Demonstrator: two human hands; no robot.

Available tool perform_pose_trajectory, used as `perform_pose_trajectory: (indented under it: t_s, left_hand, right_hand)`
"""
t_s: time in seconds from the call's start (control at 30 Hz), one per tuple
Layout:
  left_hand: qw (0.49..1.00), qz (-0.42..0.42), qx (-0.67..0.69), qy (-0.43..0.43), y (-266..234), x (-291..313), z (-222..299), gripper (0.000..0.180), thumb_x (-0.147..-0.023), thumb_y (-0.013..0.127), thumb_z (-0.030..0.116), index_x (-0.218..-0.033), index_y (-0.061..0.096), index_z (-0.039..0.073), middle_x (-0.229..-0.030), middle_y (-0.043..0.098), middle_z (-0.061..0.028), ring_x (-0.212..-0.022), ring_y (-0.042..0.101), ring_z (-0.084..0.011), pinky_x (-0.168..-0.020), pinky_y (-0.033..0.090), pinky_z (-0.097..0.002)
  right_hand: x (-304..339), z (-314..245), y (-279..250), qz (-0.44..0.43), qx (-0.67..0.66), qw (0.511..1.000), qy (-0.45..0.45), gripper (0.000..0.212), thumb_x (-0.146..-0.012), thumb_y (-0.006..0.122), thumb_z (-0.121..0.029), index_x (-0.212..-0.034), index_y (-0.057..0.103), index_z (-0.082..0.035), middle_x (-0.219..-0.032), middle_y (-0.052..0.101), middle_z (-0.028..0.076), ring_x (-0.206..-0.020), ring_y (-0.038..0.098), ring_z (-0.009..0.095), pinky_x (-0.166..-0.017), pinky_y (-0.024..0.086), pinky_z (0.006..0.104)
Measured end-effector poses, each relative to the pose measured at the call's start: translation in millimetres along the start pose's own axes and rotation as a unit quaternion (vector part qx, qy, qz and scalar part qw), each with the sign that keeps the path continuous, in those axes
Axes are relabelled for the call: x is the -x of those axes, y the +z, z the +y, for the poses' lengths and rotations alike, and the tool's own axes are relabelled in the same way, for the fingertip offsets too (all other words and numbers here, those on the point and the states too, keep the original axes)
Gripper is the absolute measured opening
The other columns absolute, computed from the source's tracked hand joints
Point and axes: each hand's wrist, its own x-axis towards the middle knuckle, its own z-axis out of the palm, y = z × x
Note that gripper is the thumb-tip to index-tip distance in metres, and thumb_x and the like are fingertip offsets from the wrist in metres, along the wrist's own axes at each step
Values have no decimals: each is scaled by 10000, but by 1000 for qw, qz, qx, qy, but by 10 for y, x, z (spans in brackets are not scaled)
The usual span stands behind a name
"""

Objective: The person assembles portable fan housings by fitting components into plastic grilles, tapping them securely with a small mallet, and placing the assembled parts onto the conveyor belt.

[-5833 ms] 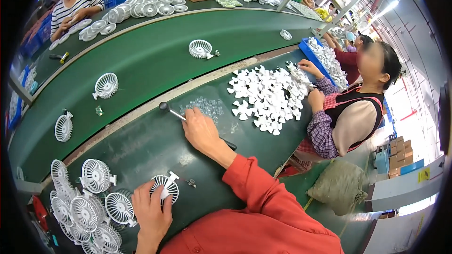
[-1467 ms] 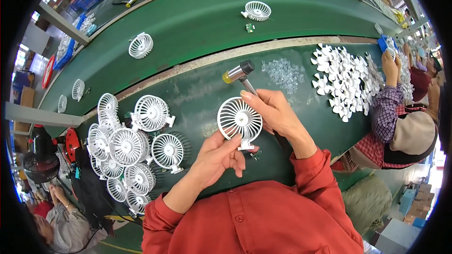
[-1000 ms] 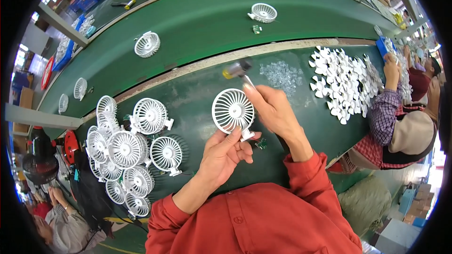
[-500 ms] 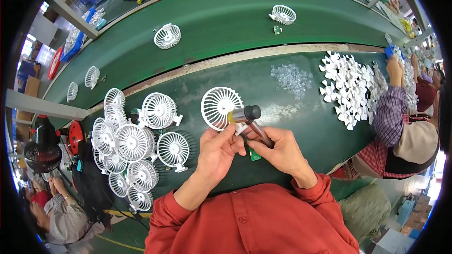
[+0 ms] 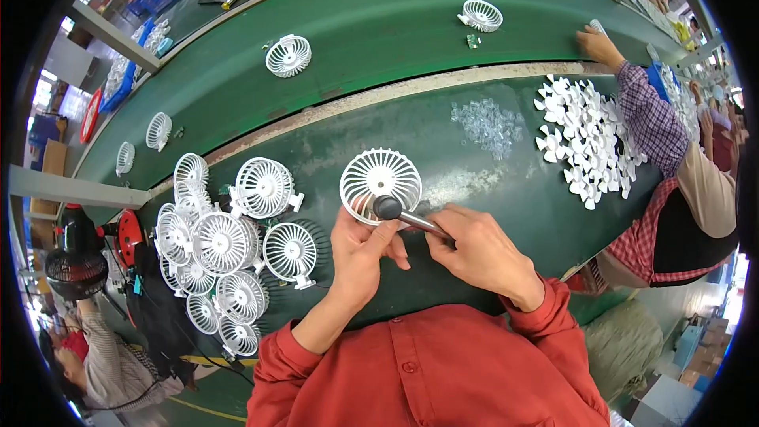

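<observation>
My left hand (image 5: pixel 356 257) grips the lower rim of a round white fan cage (image 5: pixel 380 164), which faces up on the green table. Its slatted ring surrounds a hub with a small dark centre. My right hand (image 5: pixel 482 255) is closed around the metal handle of a small hammer (image 5: pixel 389 206). The dark round hammer head is over the cage's near edge, close to my left thumb; whether it touches the cage I cannot tell. My left fingers are partly hidden under the cage.
Stacked white fan cages (image 5: pixel 220 241) stand on the left. Small clear plastic pieces (image 5: pixel 489 128) and white fan blades (image 5: pixel 585 142) lie in heaps to the right. Beyond a ledge, a green conveyor belt (image 5: pixel 379 39) carries spaced cages. A co-worker's hand (image 5: pixel 601 46) reaches over it.
The hammer has turned and moved down-left, uncovering the cage's hub. My left hand has shifted to the cage's rim. Belt items moved slightly right. The co-worker's hand has reached out over the belt.
</observation>
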Motion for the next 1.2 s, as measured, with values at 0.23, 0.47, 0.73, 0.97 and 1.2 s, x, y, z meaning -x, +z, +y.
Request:
perform_pose_trajectory:
  t_s: [0.23,0.47,0.73,0.97,1.2]
  left_hand:
    - [999,-24,-21,-41,-47,-19,132,323,-910,624,23,-1168,433,-6,-905,669,-199,-527,604,-177,-421,519,-294]
    - [984,-29,43,-170,-129,-5,180,189,-933,600,118,-1035,600,-41,-873,699,-221,-515,565,-116,-410,463,-262]
    - [965,4,123,-230,-130,45,42,207,-904,690,179,-931,592,-1,-778,620,-80,-541,576,-179,-449,447,-319]
    - [969,-20,78,-235,-194,117,96,284,-990,562,299,-1020,592,18,-862,690,-147,-610,654,-206,-443,495,-289]
    - [983,-51,-153,-88,-216,286,72,171,-962,580,108,-1063,545,-26,-923,678,-169,-630,640,-201,-525,530,-280]
  right_hand:
    - [10,48,34,26,65,997,-40,100,-822,653,-35,-901,616,14,-799,586,144,-623,579,344,-568,458,411]
    - [22,91,35,66,20,997,-37,93,-853,640,-49,-923,607,3,-898,619,169,-728,612,396,-616,497,448]
    - [119,-18,269,30,88,991,-98,353,-781,710,-50,-1125,636,-41,-1062,639,120,-820,671,307,-626,556,388]
    - [11,189,401,85,5,986,-140,286,-790,724,-67,-1064,653,-26,-946,625,104,-754,659,298,-609,548,375]
    - [-138,129,74,52,-280,943,173,171,-862,723,-141,-873,692,26,-717,661,45,-636,552,84,-564,448,302]
